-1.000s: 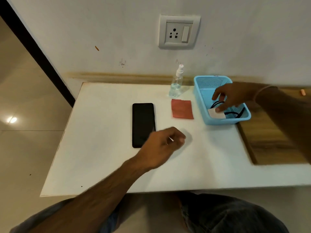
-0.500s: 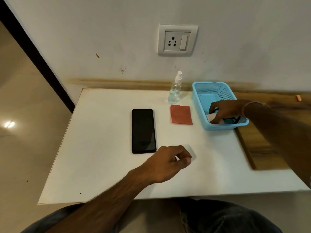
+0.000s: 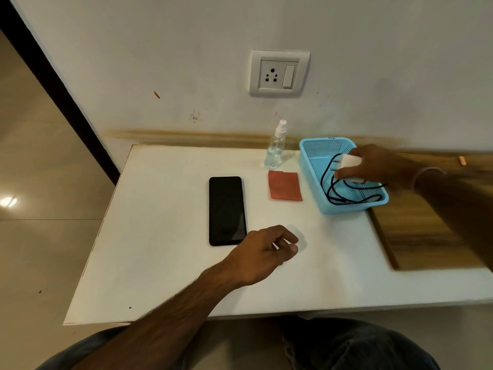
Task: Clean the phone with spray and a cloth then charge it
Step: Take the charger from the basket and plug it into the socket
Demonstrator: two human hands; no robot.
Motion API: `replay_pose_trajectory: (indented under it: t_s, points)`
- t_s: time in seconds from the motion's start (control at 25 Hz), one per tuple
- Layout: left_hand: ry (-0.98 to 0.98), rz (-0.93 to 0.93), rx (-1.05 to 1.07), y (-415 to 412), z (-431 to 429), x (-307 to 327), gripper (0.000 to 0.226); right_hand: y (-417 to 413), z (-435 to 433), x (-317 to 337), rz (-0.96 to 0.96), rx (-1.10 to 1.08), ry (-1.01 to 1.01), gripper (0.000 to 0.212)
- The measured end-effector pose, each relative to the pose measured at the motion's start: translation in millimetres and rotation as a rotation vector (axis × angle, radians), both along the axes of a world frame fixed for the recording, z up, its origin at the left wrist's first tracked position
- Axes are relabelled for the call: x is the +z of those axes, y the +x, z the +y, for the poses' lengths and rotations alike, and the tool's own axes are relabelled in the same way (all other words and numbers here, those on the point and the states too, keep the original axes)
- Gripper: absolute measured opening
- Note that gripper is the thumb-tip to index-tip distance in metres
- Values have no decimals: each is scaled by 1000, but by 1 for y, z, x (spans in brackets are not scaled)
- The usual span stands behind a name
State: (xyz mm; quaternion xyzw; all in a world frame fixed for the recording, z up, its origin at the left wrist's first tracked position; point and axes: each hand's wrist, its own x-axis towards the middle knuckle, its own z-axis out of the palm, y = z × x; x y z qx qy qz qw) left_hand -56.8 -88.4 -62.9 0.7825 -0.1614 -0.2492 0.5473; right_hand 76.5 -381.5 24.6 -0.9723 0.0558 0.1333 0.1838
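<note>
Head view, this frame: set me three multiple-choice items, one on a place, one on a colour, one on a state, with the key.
1. Where is the cloth? A between the phone and the basket; B in the basket; C on the phone.
2. What colour is the basket? A red; B blue; C white.
3. What is the right hand doing? A empty; B out of view; C holding the white charger.
Key: A, the cloth lies flat with one on each side; B, its walls are light blue; C, the hand grips the charger over the basket.

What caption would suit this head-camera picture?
Right hand holds the white charger over the blue basket; phone, cloth and spray bottle sit on the table.
</note>
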Motion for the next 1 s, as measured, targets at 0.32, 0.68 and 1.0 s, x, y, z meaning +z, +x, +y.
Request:
replay_pose_trajectory:
  t_s: [0.32, 0.68, 1.0]
  points:
    - [-173, 54, 109, 3, 1, 17, 19, -46, 37, 77, -183, -2, 37, 42]
    - [-594, 67, 344, 2, -4, 72, 24, -100, 109, 69, -281, -59, 398, 48]
    - [-479, 296, 536, 0, -20, 84, 44, -123, 155, 17, -203, -291, 619, 51]
